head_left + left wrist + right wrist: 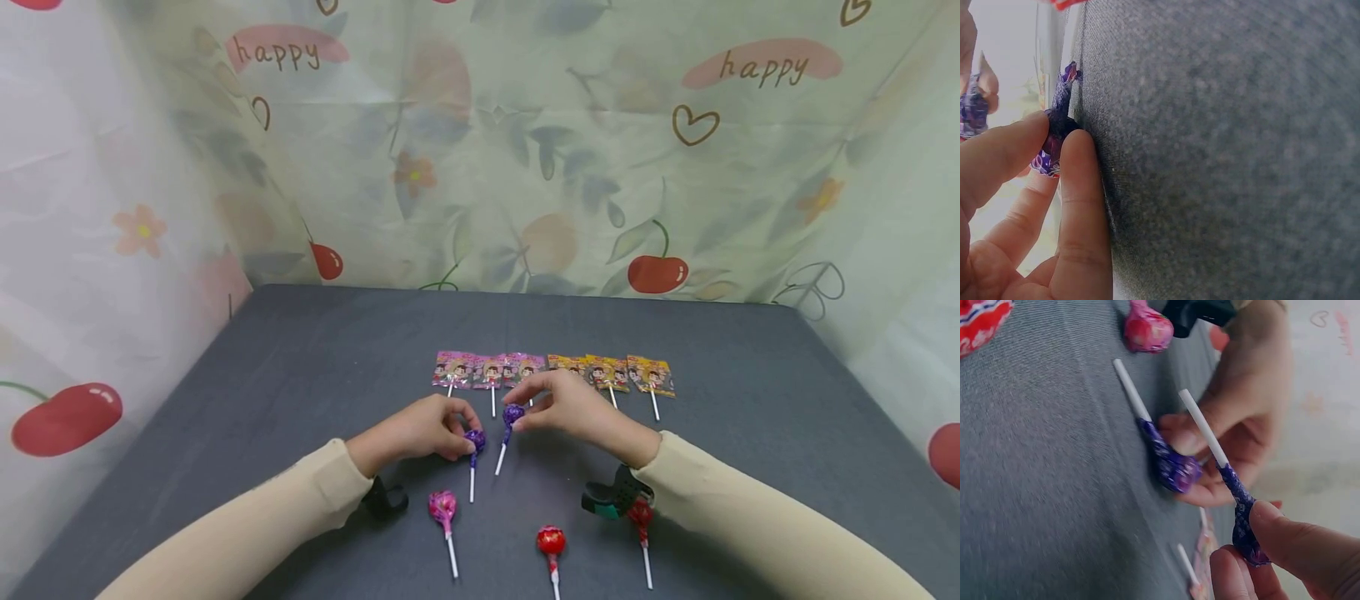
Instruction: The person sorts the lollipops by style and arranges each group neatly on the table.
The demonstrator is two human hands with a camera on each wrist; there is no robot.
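In the head view my left hand [431,427] pinches the wrapped head of a purple lollipop [474,442] between thumb and fingers, low at the table. Its white stick points toward me. Just to the right, my right hand [573,414] holds a second purple lollipop [513,415] by the head, with the stick slanting down and left. The right wrist view shows this second lollipop [1239,506] raised in the fingertips, while the other one [1175,469] is close to the grey cloth. Dark wrapper hides part of the left hand's grip in the left wrist view.
Behind the hands lies a row of flat-packed lollipops, pink packets [453,369] left and yellow packets [651,375] right. Nearer me are a pink lollipop [442,506], a red lollipop [551,540] and another red one [641,512] under the right wrist. Printed curtains [495,167] surround the grey table [337,350].
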